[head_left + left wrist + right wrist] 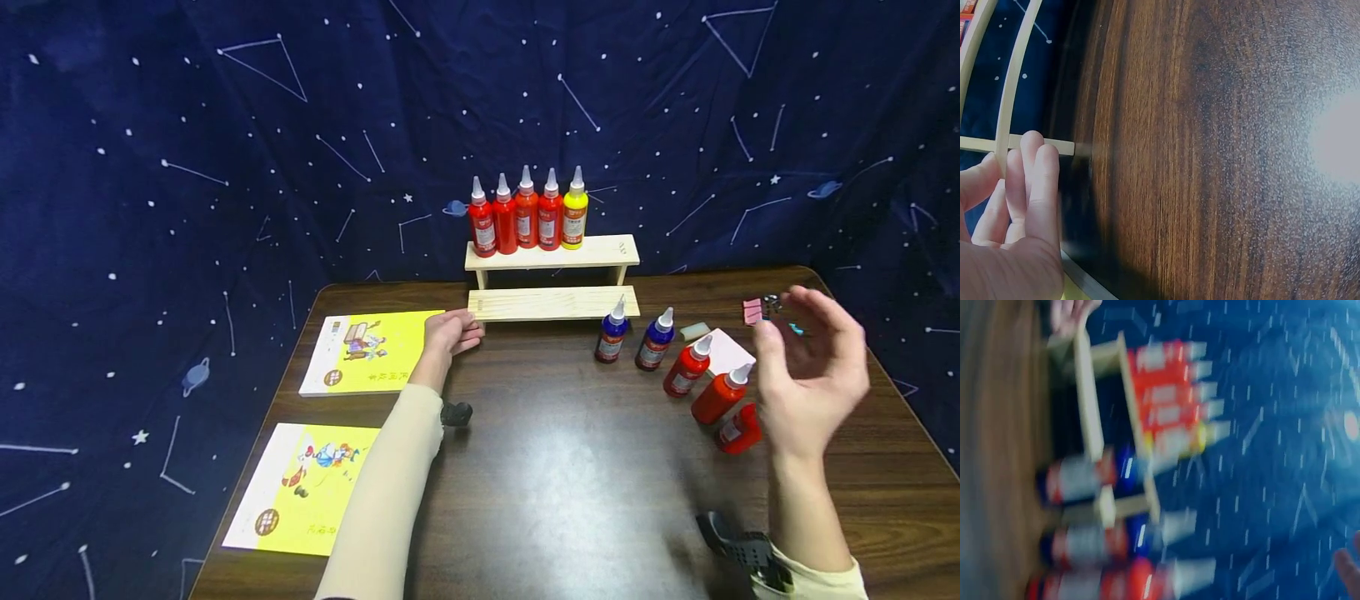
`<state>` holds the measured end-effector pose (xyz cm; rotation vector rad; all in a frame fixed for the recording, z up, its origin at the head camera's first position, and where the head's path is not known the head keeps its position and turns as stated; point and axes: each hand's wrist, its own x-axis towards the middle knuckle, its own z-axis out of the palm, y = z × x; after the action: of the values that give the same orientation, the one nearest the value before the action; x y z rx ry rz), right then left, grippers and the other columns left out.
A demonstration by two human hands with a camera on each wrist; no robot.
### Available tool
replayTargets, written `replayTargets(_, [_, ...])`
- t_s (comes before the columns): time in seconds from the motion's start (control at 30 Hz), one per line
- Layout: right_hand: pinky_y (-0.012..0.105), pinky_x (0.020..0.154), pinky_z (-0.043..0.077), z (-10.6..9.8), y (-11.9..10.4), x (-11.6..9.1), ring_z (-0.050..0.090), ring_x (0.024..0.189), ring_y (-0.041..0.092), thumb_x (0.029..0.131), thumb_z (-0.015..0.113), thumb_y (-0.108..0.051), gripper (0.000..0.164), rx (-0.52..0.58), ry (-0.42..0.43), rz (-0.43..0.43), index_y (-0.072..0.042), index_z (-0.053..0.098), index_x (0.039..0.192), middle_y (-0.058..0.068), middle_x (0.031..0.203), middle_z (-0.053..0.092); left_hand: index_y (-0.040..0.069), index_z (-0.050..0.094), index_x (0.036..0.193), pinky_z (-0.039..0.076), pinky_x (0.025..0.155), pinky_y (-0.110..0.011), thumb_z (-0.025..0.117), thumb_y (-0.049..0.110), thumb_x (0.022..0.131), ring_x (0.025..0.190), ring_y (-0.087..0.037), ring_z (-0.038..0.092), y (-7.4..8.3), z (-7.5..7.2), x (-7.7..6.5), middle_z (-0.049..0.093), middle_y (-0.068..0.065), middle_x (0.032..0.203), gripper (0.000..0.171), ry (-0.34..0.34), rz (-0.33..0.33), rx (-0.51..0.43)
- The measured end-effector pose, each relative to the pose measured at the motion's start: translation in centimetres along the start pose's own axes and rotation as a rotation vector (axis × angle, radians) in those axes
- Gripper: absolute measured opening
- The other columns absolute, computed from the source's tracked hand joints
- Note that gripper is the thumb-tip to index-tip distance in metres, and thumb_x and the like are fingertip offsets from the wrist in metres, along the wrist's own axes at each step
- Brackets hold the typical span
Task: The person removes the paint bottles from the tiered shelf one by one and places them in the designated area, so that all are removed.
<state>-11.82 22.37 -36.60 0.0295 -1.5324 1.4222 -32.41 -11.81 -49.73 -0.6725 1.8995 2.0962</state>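
Your rack stood midway along the table's far edge, five bottles on its upper step from the left end past the middle; your left hand was at the lower step's left end. One book lay near the far left corner, another book before it along the left edge. Five more bottles ran diagonally from before the rack's right end toward the right edge, a small block behind them.

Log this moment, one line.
left hand: pinches end of lower shelf | right hand: holds nothing | upper shelf: four red bottles, one yellow bottle | table: two blue bottles, three red bottles
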Motion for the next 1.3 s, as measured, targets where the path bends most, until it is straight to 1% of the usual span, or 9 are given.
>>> replayTargets(0.13, [0.025, 0.092, 0.053, 4.8, 0.4, 0.8, 0.057, 0.112, 0.026, 0.082, 0.067, 0.008, 0.046, 0.038, -0.226, 0.095, 0.007, 0.054, 0.126, 0.021, 0.123, 0.058, 0.004, 0.063, 0.121, 0.059, 0.074, -0.034, 0.063, 0.009, 0.092, 0.085, -0.024, 0.072, 0.1, -0.2, 0.0, 0.071, -0.016, 0.1, 0.03, 0.002, 0.007, 0.001])
replayTargets(0.27, [0.034, 0.096, 0.051, 9.4, 4.2, 2.1, 0.055, 0.118, 0.021, 0.085, 0.067, -0.001, 0.051, -0.03, -0.415, 0.219, 0.0, 0.049, 0.134, 0.016, 0.13, 0.056, 0.003, 0.063, 0.121, 0.059, 0.074, -0.035, 0.062, 0.008, 0.092, 0.086, -0.024, 0.071, 0.2, -0.3, 0.0, 0.07, -0.018, 0.103, 0.029, 0.007, 0.011, -0.003])
replayTargets(0.37, [0.045, 0.101, 0.048, 12.6, 7.3, 3.2, 0.052, 0.123, 0.027, 0.087, 0.067, -0.009, 0.057, -0.104, -0.516, 0.288, -0.003, 0.045, 0.139, 0.015, 0.135, 0.052, 0.004, 0.063, 0.12, 0.059, 0.074, -0.034, 0.063, 0.008, 0.092, 0.082, -0.023, 0.072, 0.2, -0.3, 0.1, 0.071, -0.016, 0.098, 0.029, 0.01, 0.0, -0.007])
replayTargets(0.5, [0.046, 0.106, 0.042, 16.2, 10.4, 4.7, 0.05, 0.125, 0.034, 0.088, 0.066, -0.013, 0.061, -0.237, -0.575, 0.322, -0.002, 0.04, 0.142, 0.021, 0.137, 0.049, 0.004, 0.063, 0.121, 0.059, 0.074, -0.034, 0.064, 0.008, 0.091, 0.079, -0.021, 0.072, 0.2, -0.2, 0.1, 0.07, -0.013, 0.093, 0.03, 0.011, -0.004, 0.0])
replayTargets(0.67, [0.043, 0.111, 0.036, 18.9, 13.3, 6.9, 0.043, 0.131, 0.037, 0.09, 0.064, -0.016, 0.068, -0.341, -0.681, 0.353, -0.001, 0.03, 0.147, 0.023, 0.144, 0.041, 0.004, 0.063, 0.122, 0.059, 0.076, -0.034, 0.063, 0.009, 0.092, 0.084, -0.023, 0.072, 0.2, 0.1, -0.1, 0.07, -0.016, 0.1, 0.031, 0.007, -0.002, 0.005])
replayTargets(0.83, [0.043, 0.116, 0.029, 19.6, 14.3, 8.0, 0.035, 0.136, 0.039, 0.092, 0.062, -0.015, 0.076, -0.347, -0.831, 0.403, -0.001, 0.015, 0.151, 0.023, 0.15, 0.031, 0.003, 0.063, 0.121, 0.059, 0.074, -0.035, 0.063, 0.008, 0.091, 0.082, -0.023, 0.072, 0.2, 0.4, -0.2, 0.07, -0.019, 0.103, 0.03, 0.002, 0.011, 0.001])
replayTargets(0.97, [0.043, 0.114, 0.031, 19.7, 15.0, 7.8, 0.038, 0.133, 0.036, 0.093, 0.062, -0.016, 0.076, -0.378, -0.848, 0.388, -0.003, 0.016, 0.152, 0.024, 0.144, 0.037, 0.002, 0.063, 0.12, 0.059, 0.073, -0.036, 0.064, 0.007, 0.09, 0.077, -0.023, 0.072, 0.2, 0.4, -0.2, 0.07, -0.019, 0.1, 0.03, -0.002, 0.014, -0.004])
replayTargets(1.13, [0.043, 0.1, 0.04, 19.9, 15.4, 7.1, 0.04, 0.117, 0.035, 0.093, 0.062, -0.021, 0.06, -0.462, -0.769, 0.365, -0.005, 0.035, 0.145, 0.026, 0.122, 0.045, 0.004, 0.064, 0.12, 0.06, 0.072, -0.033, 0.065, 0.008, 0.09, 0.083, -0.024, 0.072, 0.2, 0.1, -0.2, 0.069, -0.019, 0.104, 0.03, 0.007, 0.0, -0.001])
replayTargets(1.3, [0.04, 0.101, 0.043, 19.9, 15.5, 6.7, 0.046, 0.117, 0.033, 0.094, 0.06, -0.019, 0.047, -0.449, -0.691, 0.394, -0.001, 0.042, 0.134, 0.023, 0.125, 0.047, 0.003, 0.063, 0.121, 0.06, 0.072, -0.032, 0.064, 0.009, 0.091, 0.086, -0.025, 0.071, 0.2, -0.1, -0.4, 0.067, -0.021, 0.11, 0.03, 0.003, 0.005, 0.01])
